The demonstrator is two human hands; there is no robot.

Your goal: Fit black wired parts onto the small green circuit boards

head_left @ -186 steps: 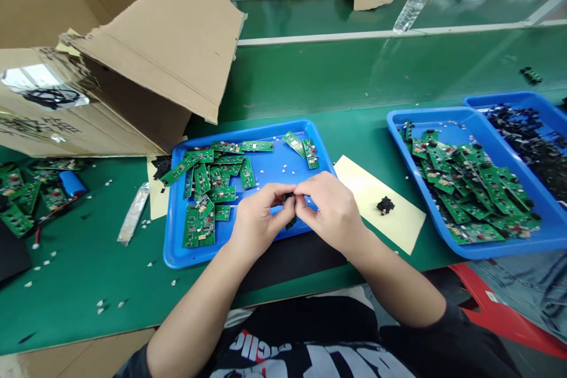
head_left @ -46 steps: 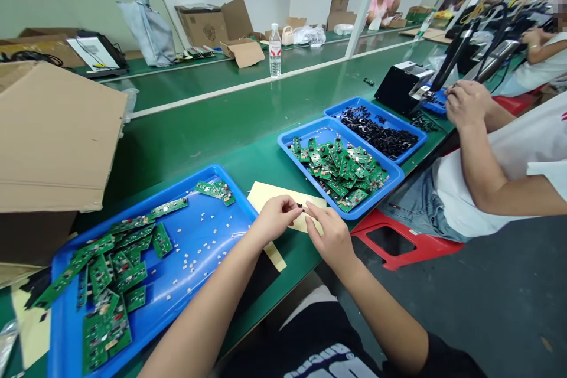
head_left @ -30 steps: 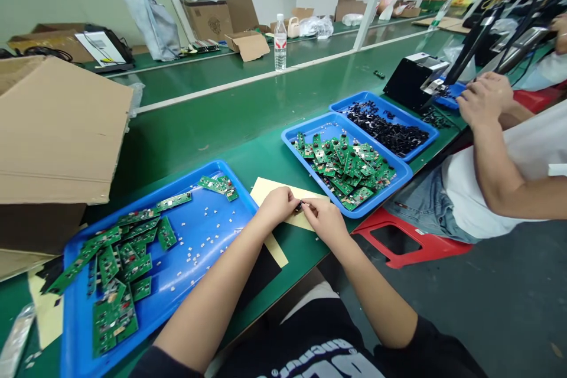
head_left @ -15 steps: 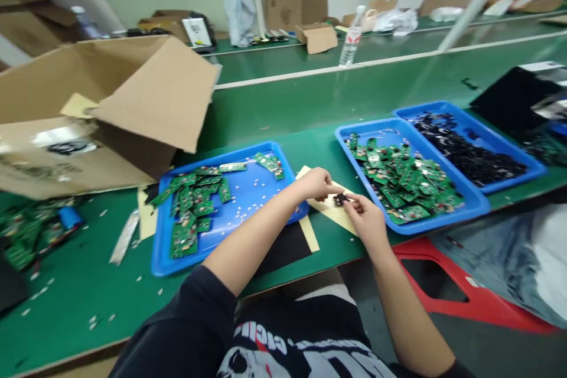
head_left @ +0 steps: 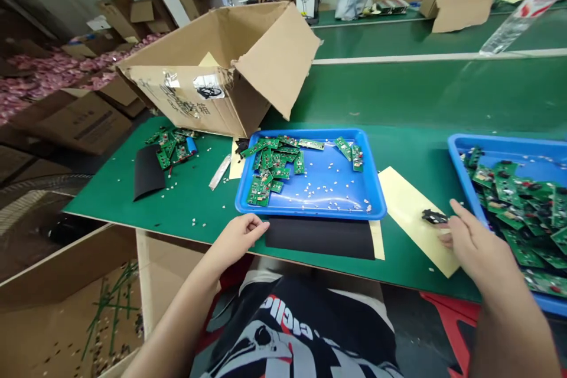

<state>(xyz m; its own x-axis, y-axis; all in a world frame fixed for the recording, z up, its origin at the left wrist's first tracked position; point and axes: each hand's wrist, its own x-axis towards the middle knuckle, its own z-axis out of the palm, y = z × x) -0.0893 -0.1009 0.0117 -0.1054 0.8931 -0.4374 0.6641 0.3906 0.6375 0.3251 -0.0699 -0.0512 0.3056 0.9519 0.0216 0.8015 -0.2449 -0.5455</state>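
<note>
My right hand (head_left: pixel 478 251) pinches a small black part (head_left: pixel 433 217) with lighter bits on it, above a yellow paper sheet (head_left: pixel 401 201). Its exact kind is too small to make out. My left hand (head_left: pixel 234 240) is by the table's front edge, thumb and fingers pressed together; anything between them is hidden. Just right of it lies a black sheet (head_left: pixel 319 239). Behind that, a blue tray (head_left: pixel 305 212) holds green circuit boards (head_left: pixel 270 168) and scattered tiny white bits. Beside my right hand, another blue tray (head_left: pixel 458 159) carries a heap of circuit boards (head_left: pixel 509 195).
A large open cardboard box (head_left: pixel 190 94) stands behind the left tray. Loose boards (head_left: pixel 170 147), a black piece (head_left: pixel 148 171) and a clear strip (head_left: pixel 220 172) lie leftward. Below the table's left edge is a carton (head_left: pixel 57 295) with green strips. A bottle (head_left: pixel 522 20) stands at the back.
The view has swung left. My hands, together over the yellow sheet before, are now apart: the left has moved to the table edge, while the right still holds the black part.
</note>
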